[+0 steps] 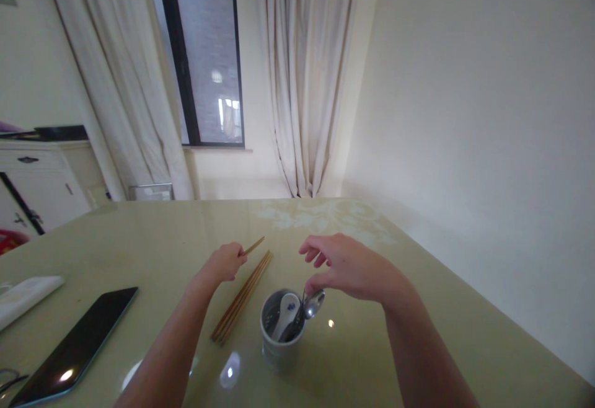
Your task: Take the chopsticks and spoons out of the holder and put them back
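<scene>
My left hand (225, 262) is closed around a wooden chopstick (253, 245), whose end juts out to the upper right; whether there is more than one in the fist cannot be told. Just right of that hand, a bundle of several wooden chopsticks (242, 299) lies slanted on the table. A grey-white cup (281, 349) stands upright with a white ceramic spoon (287, 312) and metal cutlery inside. Over the cup's right side, my right hand (346, 265) has its fingers apart and curved, the thumb close to a metal spoon (314, 304) leaning at the rim.
A dark tablet (77, 340) lies on the glossy pale-green table (153, 234) at the left, with a white object (30, 296) beyond it. A wall (488, 147) runs along the table's right edge. Curtains (307, 85), a window and a white cabinet (41, 178) are behind.
</scene>
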`<action>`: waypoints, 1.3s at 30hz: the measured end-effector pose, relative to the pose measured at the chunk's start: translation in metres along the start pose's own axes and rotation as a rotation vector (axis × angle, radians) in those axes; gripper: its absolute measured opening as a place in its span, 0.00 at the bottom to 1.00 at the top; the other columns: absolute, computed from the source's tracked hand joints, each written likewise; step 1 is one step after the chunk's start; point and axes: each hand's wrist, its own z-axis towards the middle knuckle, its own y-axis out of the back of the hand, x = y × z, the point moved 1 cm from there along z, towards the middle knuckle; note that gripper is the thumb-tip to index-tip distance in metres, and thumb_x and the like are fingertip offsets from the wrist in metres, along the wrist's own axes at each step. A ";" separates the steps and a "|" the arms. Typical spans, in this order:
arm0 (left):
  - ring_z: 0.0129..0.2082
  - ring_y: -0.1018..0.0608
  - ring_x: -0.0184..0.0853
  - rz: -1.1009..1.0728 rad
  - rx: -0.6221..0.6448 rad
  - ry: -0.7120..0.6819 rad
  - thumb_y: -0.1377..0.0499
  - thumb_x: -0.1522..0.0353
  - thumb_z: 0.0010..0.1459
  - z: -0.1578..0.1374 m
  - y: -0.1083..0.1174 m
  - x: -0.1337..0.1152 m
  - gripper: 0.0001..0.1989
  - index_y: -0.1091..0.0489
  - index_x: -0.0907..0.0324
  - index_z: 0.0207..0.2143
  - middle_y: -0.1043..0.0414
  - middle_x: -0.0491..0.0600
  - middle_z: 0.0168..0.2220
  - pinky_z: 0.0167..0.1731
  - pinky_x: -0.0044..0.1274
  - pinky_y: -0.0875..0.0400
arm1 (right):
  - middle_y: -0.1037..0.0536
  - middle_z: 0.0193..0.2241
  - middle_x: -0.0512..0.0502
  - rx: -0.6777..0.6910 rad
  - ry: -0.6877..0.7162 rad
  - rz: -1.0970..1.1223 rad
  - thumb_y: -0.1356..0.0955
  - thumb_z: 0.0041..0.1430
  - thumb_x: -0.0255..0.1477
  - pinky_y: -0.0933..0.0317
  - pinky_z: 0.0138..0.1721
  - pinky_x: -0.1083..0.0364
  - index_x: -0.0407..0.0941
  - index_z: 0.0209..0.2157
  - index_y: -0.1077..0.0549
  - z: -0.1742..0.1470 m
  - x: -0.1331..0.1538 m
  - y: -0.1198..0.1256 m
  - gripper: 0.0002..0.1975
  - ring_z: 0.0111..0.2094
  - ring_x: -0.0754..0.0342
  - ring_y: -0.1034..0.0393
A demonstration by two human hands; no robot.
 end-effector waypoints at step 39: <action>0.32 0.25 0.33 -0.729 -0.155 -0.774 0.49 0.55 0.74 -0.112 0.053 -0.122 0.20 0.23 0.57 0.45 0.26 0.46 0.32 0.34 0.23 0.29 | 0.14 0.35 0.46 -0.907 0.293 0.304 0.27 0.67 0.31 0.22 0.39 0.54 0.46 0.37 0.18 -0.009 0.029 0.009 0.05 0.34 0.52 0.18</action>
